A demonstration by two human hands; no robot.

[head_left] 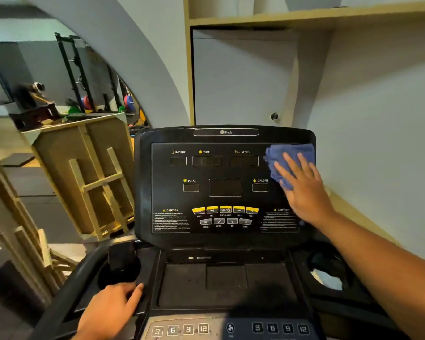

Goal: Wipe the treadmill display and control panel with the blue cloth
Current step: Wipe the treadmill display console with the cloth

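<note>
At the upper right corner of the treadmill display (225,185), the right hand (304,190) presses the blue cloth (288,155) flat under straight, spread fingers, while the left hand (108,312) rests with relaxed fingers on the console edge (147,288) beside the left cup holder (119,268)

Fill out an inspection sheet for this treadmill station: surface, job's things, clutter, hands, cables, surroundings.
Surface: black display panel, all readout windows dark; lower control panel with numbered keys.
Job's things: blue cloth bunched flat against the display's upper right corner.
Clutter: something white in the right cup holder; a dark object in the left cup holder.
Hands: right hand presses the cloth with straight fingers; left hand rests on the console edge, holding nothing.
Cables: nothing seen.
Surroundings: wooden frames at left, weight rack behind, grey wall at right.
</note>
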